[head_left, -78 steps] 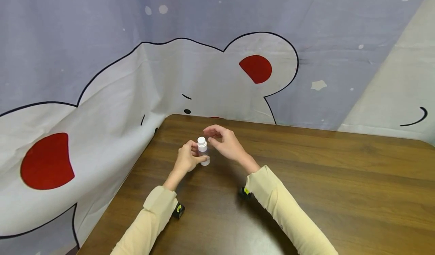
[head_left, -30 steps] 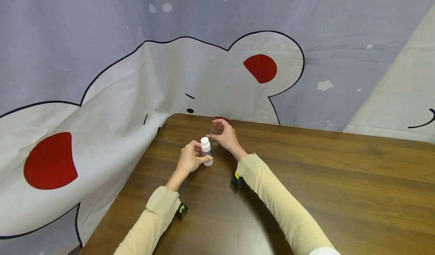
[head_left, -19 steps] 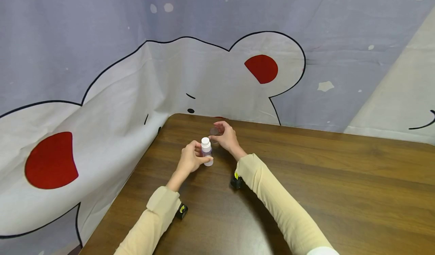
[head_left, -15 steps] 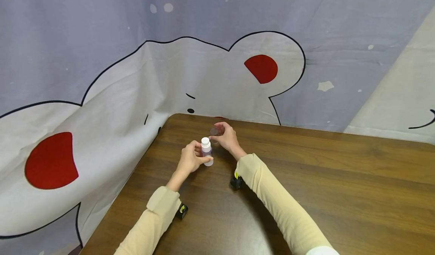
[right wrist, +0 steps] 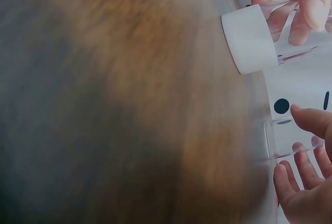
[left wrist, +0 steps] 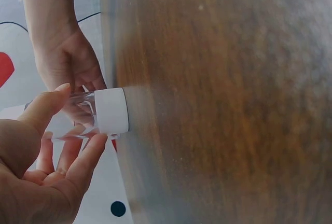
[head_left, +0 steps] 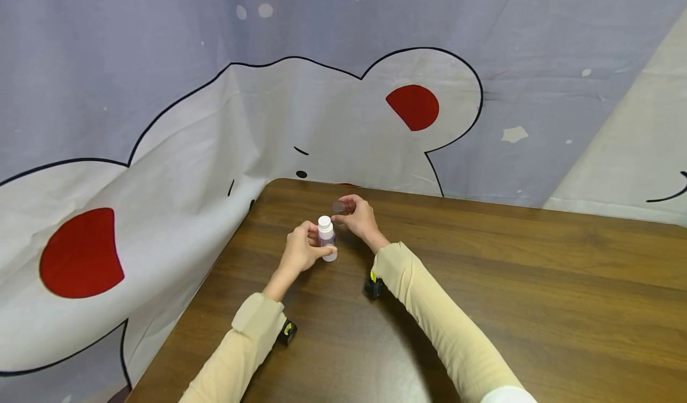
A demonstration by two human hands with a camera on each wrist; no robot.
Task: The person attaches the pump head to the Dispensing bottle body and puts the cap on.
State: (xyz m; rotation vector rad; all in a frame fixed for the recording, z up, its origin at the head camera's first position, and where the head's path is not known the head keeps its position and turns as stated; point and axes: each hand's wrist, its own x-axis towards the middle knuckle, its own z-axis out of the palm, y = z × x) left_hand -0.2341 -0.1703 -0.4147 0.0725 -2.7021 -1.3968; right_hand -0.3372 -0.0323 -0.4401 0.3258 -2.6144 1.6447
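My left hand (head_left: 300, 249) pinches a small bottle (head_left: 325, 231) between thumb and fingers. Clear-walled with a white top and a white base, the bottle is upright, its base right at the tabletop. Just behind and to the right of it, my right hand (head_left: 362, 219) has thumb and fingers around a clear plastic cup-like cover (head_left: 339, 208). In the right wrist view the cover's rim (right wrist: 270, 140) is close to the table, beside the bottle's white base (right wrist: 250, 40). The left wrist view shows the bottle's see-through wall (left wrist: 83, 115) with the right hand behind it.
Both hands work over a brown wooden table (head_left: 515, 284), near its far left corner. A printed curtain (head_left: 322, 117) hangs along the back and left edges. Black wrist devices (head_left: 374, 285) with yellow marks show below both sleeves.
Since the earliest frame, my right hand has shifted from beside the bottle's top to behind it, where the clear cover now shows. The left hand keeps its hold; little differs in the last half second.
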